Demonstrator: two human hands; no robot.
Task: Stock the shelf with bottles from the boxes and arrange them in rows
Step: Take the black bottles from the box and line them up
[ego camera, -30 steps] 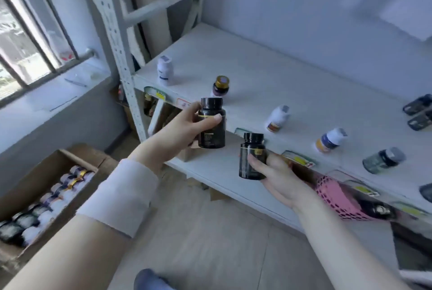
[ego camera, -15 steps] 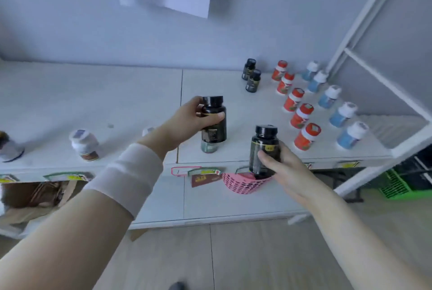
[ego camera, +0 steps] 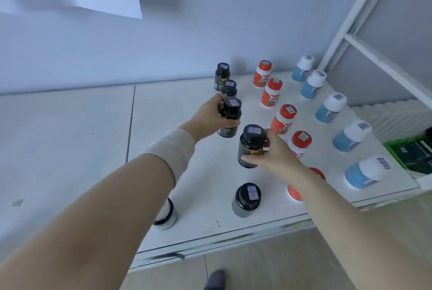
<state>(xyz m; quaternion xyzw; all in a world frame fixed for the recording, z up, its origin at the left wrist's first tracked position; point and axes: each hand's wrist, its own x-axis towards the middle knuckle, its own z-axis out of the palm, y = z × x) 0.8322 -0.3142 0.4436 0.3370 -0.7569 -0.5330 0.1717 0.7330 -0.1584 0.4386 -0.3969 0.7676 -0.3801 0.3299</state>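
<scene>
My left hand [ego camera: 211, 118] grips a black bottle [ego camera: 230, 118] just in front of two black bottles [ego camera: 222, 75] that stand in a row by the back wall of the white shelf [ego camera: 70, 140]. My right hand [ego camera: 272, 153] holds a second black bottle [ego camera: 250, 146] a little nearer to me, in line with that row. Both held bottles are upright, close to the shelf surface; whether they touch it I cannot tell.
A row of several red bottles [ego camera: 282, 119] and a row of several blue bottles [ego camera: 330, 107] stand to the right. A dark-capped grey bottle [ego camera: 246, 198] and a pale bottle [ego camera: 164, 216] sit near the front edge. A white upright [ego camera: 355, 13] frames the right side.
Both hands moved forward and right over the shelf, carrying the black bottles up to the black row. The view came closer to the shelf's right end.
</scene>
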